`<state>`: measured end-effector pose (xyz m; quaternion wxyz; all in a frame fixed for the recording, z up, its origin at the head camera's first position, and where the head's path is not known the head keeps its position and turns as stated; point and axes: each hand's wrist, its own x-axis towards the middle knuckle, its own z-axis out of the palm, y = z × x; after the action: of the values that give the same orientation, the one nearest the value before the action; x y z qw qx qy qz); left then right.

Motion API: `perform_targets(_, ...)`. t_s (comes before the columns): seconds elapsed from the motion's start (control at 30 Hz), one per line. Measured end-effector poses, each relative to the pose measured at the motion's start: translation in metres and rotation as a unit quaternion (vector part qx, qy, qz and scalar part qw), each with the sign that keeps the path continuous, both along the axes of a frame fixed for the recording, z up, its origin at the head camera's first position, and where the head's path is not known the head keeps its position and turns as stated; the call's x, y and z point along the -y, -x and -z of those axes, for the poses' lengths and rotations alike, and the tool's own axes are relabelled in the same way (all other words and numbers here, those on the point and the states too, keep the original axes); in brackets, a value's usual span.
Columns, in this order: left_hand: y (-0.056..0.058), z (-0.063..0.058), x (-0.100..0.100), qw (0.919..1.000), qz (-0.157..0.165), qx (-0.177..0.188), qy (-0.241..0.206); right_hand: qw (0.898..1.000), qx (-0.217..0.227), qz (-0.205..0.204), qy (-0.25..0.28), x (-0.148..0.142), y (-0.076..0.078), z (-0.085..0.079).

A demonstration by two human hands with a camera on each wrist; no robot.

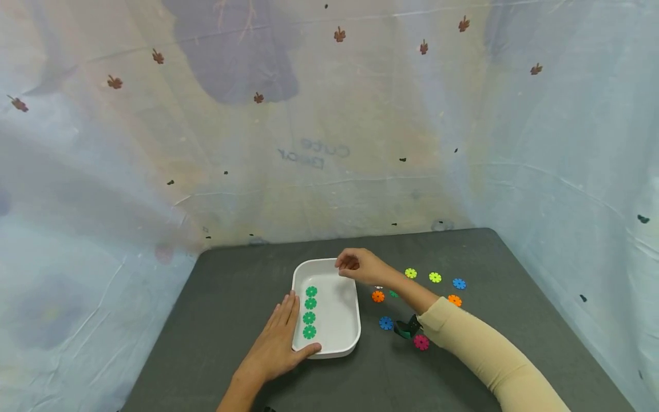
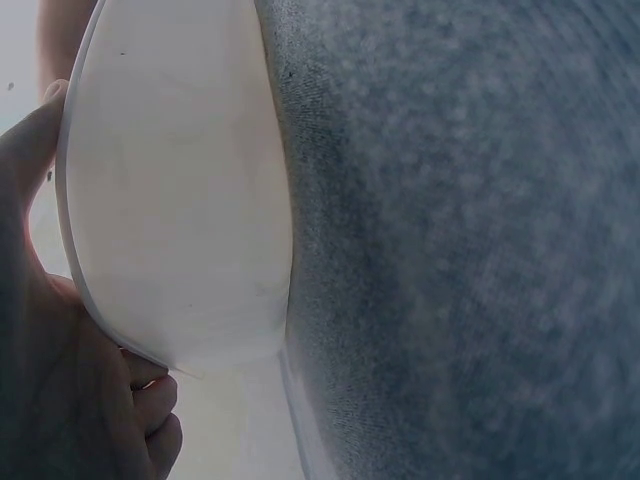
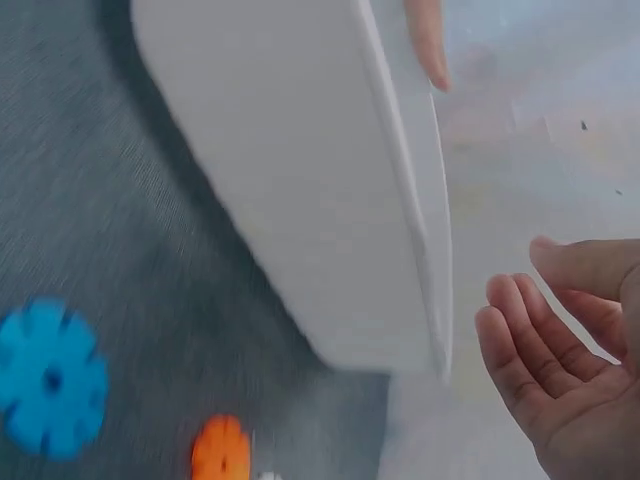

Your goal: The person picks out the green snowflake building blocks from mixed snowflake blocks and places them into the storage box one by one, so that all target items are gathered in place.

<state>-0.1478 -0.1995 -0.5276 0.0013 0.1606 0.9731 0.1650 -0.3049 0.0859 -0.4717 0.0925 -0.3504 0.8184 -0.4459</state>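
A white tray (image 1: 337, 320) stands on the dark table, with several green notched discs (image 1: 309, 317) in a column along its left side. My left hand (image 1: 278, 337) rests on the tray's left rim, fingers stretched along it and thumb at the near edge. Over the tray's far right corner hovers my right hand (image 1: 362, 266). In the right wrist view its fingers (image 3: 530, 350) are loosely bent, the thumb apart, and nothing shows between them. The left wrist view shows the tray's outer wall (image 2: 180, 200) close up beside that hand.
Right of the tray lie loose notched discs: orange (image 1: 378, 296), blue (image 1: 385, 323), pink (image 1: 421, 342), yellow (image 1: 410, 273) and others. The right forearm passes over some of them. A pale printed sheet (image 1: 329, 171) hangs behind the dark table (image 1: 237, 280).
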Motion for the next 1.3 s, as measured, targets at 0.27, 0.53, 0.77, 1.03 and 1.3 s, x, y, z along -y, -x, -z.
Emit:
perform_targets(0.27,-0.001,0.001,0.001,0.9999,0.009,-0.012,-0.001,1.000,-0.003,0.028,-0.014,-0.049,-0.012,0.000)
perform_targets(0.53,-0.001,0.001,0.002,0.9999,0.007,-0.008,0.001,0.996,-0.007,0.075,-0.050,-0.087,-0.018,0.018)
perform_targets(0.77,-0.001,0.000,0.002,1.0000,0.006,-0.005,-0.002,0.993,-0.015,0.087,-0.083,-0.113,-0.022,0.034)
perform_targets(1.03,-0.001,-0.001,0.002,1.0000,0.003,-0.001,-0.002,0.987,0.004,0.111,-0.121,-0.125,-0.023,0.053)
perform_targets(1.3,-0.002,-0.003,0.000,1.0000,0.004,-0.002,-0.005,0.981,-0.014,0.132,-0.142,-0.123,-0.020,0.064)
